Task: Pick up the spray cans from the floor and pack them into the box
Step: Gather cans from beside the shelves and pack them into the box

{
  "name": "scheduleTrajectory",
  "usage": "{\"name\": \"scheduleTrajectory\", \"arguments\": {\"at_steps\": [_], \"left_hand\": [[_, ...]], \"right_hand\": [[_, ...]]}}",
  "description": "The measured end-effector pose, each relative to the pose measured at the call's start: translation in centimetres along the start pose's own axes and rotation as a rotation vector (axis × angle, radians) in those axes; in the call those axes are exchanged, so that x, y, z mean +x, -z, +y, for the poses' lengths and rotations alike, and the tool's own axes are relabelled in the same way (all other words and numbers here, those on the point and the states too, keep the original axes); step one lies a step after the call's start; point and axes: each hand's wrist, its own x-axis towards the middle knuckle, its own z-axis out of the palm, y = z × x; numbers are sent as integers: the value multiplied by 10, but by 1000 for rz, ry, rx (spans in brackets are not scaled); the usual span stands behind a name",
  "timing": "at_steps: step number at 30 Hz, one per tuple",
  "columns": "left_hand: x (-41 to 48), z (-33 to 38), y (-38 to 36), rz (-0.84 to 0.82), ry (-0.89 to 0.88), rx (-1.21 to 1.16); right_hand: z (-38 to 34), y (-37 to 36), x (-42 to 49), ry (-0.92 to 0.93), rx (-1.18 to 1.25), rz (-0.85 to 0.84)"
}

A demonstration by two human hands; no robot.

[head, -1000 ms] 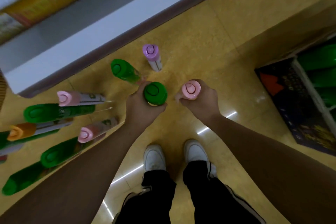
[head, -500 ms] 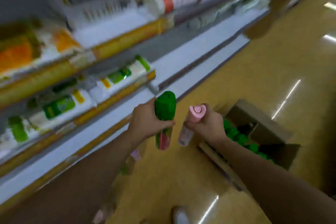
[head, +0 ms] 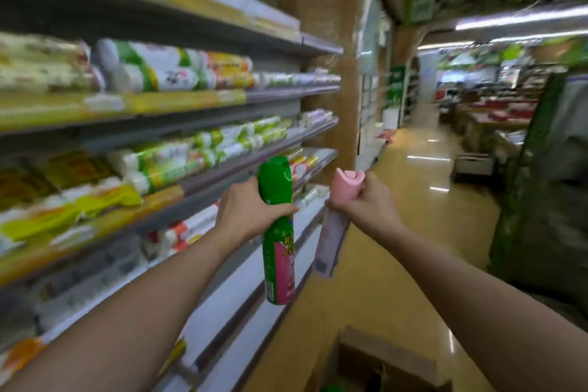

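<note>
My left hand (head: 246,212) grips a green spray can (head: 277,232) just below its cap; the can hangs upright at chest height, with a pink label on its lower part. My right hand (head: 366,200) grips a pink spray can (head: 335,226) at its pink cap, and the pale body tilts down to the left. Both cans are in the air, side by side and apart. The cardboard box (head: 388,360) shows at the bottom edge, below the cans, its flaps open and a bit of green inside. The cans on the floor are out of view.
Store shelves (head: 191,143) packed with wrapped goods run along the left. A white base ledge (head: 241,312) sits under them. The yellow floor aisle (head: 423,200) stretches ahead. A dark green display (head: 541,184) stands on the right.
Both hands have lifted their cans off the floor to chest height. The view has swung up from the floor to the aisle, and the box now lies below the cans.
</note>
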Motion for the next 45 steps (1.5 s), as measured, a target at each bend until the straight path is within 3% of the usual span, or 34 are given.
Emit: {"name": "scheduleTrajectory", "arguments": {"at_steps": [7, 15, 33, 45], "left_hand": [[45, 86, -39, 11, -97, -108], [93, 111, -107, -46, -169, -137], [246, 83, -241, -348, -330, -246], [238, 42, -372, -508, -204, -208]], "right_hand": [[7, 82, 39, 27, -33, 194], [45, 98, 67, -19, -143, 301], [112, 45, 163, -197, -284, 483], [249, 16, 183, -342, -361, 352]]}}
